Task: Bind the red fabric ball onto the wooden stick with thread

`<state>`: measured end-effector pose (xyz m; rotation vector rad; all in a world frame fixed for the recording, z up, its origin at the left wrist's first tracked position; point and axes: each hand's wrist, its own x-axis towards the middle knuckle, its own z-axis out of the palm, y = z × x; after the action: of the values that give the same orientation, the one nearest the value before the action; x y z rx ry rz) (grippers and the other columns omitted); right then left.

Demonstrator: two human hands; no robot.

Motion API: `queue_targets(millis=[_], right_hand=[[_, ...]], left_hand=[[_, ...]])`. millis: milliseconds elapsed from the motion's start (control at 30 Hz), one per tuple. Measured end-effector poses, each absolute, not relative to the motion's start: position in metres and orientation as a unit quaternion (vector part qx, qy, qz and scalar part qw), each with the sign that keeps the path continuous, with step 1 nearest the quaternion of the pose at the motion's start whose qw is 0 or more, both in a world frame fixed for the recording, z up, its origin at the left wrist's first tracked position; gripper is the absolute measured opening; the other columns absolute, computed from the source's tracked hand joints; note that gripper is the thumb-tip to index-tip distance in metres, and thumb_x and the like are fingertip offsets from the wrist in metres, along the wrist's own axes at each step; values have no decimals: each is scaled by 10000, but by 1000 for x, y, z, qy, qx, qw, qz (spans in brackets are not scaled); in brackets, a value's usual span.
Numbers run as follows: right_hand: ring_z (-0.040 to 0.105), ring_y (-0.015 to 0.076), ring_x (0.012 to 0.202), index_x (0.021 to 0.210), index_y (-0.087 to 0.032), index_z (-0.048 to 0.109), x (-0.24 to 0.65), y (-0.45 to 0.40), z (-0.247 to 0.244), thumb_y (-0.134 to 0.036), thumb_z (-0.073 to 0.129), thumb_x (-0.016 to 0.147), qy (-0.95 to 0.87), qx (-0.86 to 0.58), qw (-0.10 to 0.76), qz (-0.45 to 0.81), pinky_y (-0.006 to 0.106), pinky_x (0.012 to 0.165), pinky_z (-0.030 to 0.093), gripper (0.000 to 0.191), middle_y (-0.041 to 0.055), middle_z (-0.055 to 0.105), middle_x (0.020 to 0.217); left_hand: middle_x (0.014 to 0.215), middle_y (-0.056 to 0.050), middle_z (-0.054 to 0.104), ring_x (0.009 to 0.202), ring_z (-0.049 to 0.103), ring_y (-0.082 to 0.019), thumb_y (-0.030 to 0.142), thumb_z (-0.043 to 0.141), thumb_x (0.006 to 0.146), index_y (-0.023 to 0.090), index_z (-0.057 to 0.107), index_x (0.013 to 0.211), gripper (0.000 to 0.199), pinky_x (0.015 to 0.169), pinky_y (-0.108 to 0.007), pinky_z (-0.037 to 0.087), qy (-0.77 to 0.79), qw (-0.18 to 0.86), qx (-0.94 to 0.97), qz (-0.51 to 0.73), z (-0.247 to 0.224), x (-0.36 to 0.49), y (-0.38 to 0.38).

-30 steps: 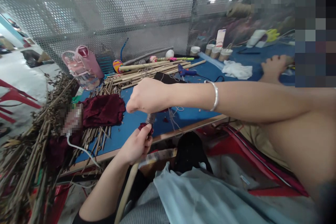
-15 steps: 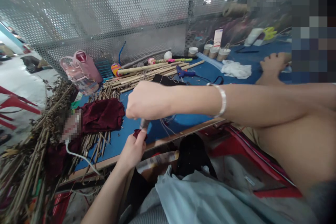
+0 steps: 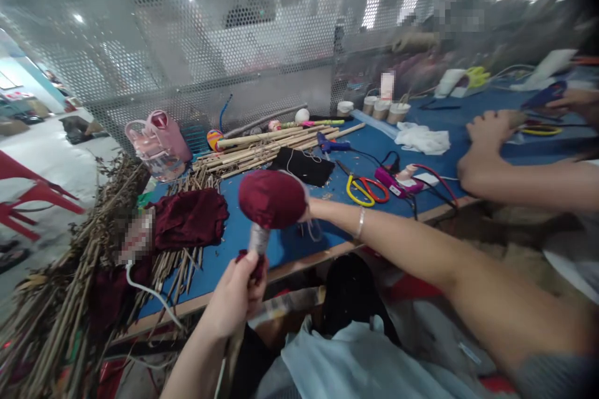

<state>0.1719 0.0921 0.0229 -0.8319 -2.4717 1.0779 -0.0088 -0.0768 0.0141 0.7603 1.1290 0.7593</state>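
Grip: left hand (image 3: 241, 290) clamped around a stick (image 3: 259, 240), thumb upward, just below its silver-wrapped neck; a maroon scrap (image 3: 257, 268) is bunched at the grip.
Head: a round maroon head (image 3: 271, 198) tops the stick, held up over the front part of a blue table (image 3: 218, 275).
Right hand (image 3: 311, 208): at the head's right edge, mostly hidden behind it, so I cannot tell whether its fingers are closed or apart; a silver bracelet (image 3: 360, 223) circles the wrist. Pale string (image 3: 315, 234) hangs near it.
Behind the head: black cloth (image 3: 306, 167), a pile of pale rods (image 3: 276, 142) and a blue glue gun (image 3: 333, 144).
Table, right: scissors (image 3: 367, 189) with yellow and red handles, a purple power strip (image 3: 397, 182), white cloth (image 3: 422, 137).
Table, left: crumpled maroon cloth (image 3: 189, 218), a pink bottle (image 3: 166, 140), dried stalks (image 3: 60, 287) heaped along the edge.
Far right: a co-worker's hand (image 3: 492, 126) rests over the table; their other hand (image 3: 573, 101) holds a blue tool (image 3: 545, 96).
Backdrop: a perforated metal screen (image 3: 196, 37).
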Motion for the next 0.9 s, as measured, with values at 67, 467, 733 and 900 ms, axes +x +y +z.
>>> queue_targets(millis=[67, 467, 733, 900], right_hand=[[512, 130, 620, 847, -133, 682, 200, 89, 13, -367, 532, 771, -853, -317, 148, 386, 246, 599, 378, 288, 33, 630, 691], [434, 303, 1200, 1265, -74, 464, 284, 89, 45, -75, 553, 595, -704, -654, 272, 58, 405, 986, 356, 676, 219, 451, 1289], [546, 149, 1123, 1392, -223, 315, 159, 22, 22, -71, 482, 688, -838, -195, 276, 429, 300, 964, 415, 739, 62, 542, 1284], [556, 264, 1095, 1146, -156, 602, 216, 31, 37, -59, 490, 708, -813, -530, 202, 133, 419, 967, 395, 463, 140, 614, 1160]], left_hand=[[410, 127, 180, 328, 68, -34, 640, 483, 706, 220, 390, 676, 431, 293, -157, 119, 511, 709, 311, 374, 16, -23, -72], [431, 127, 125, 346, -12, -19, 643, 492, 721, 217, 355, 642, 454, 267, -129, 138, 395, 763, 244, 450, 38, -55, -76], [394, 140, 185, 325, 19, -13, 718, 562, 590, 218, 331, 655, 554, 266, -125, 92, 436, 778, 291, 347, 33, -11, -65], [400, 137, 183, 329, 0, -22, 694, 498, 666, 223, 320, 663, 504, 258, -132, 97, 432, 772, 286, 369, 32, -25, -65]])
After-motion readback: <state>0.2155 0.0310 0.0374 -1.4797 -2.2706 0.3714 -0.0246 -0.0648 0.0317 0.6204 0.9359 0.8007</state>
